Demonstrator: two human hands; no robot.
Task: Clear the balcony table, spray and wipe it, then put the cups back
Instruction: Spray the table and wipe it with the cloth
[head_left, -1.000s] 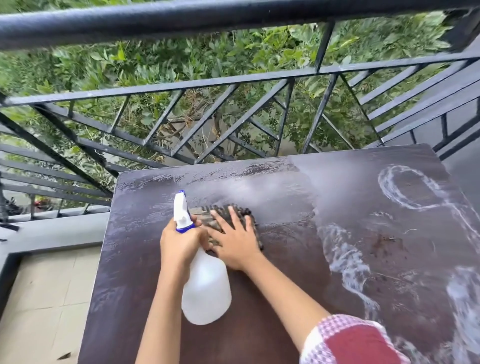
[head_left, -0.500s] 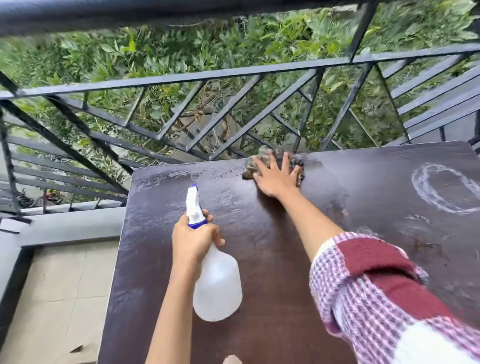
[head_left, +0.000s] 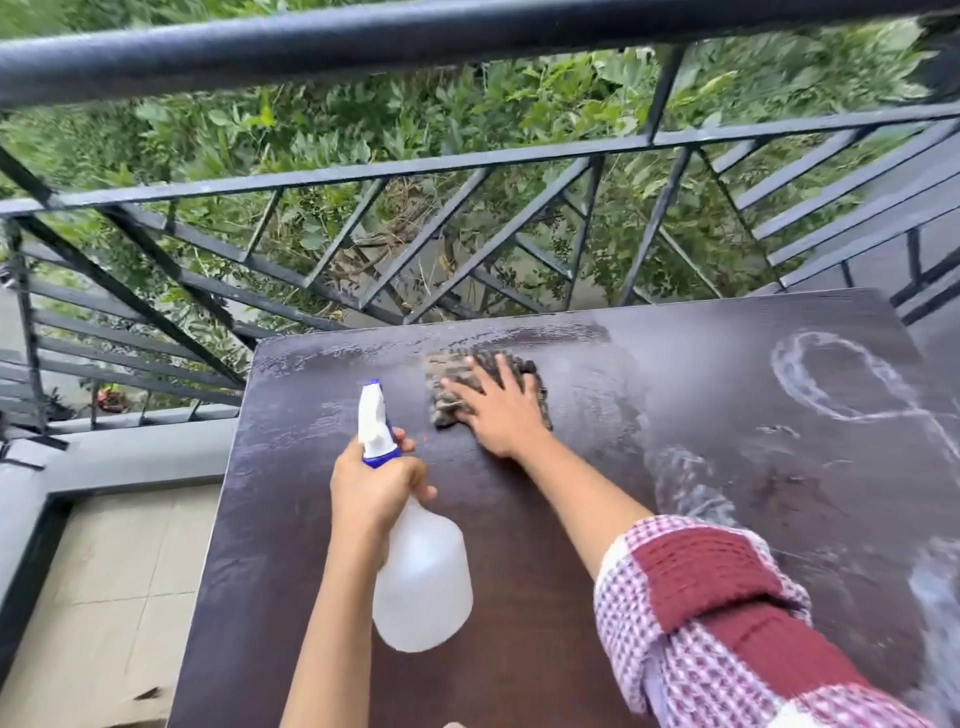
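Observation:
The dark brown balcony table (head_left: 519, 649) fills the lower middle and right of the head view. My left hand (head_left: 376, 491) grips the neck of a white spray bottle (head_left: 423, 582) with a blue collar, holding it just above the tabletop. My right hand (head_left: 501, 408) lies flat, fingers spread, pressing a dark crumpled cloth (head_left: 452, 384) onto the table near its far edge. White foamy spray streaks (head_left: 836, 384) curl over the right part of the surface. No cups are in view.
A black metal railing (head_left: 467, 166) runs close behind the table's far edge, with green bushes beyond it. Beige floor tiles (head_left: 104, 597) and a grey ledge lie to the left of the table.
My right hand has pulled the cloth back from the far edge toward me and slightly left. The left hand still holds the bottle in about the same place.

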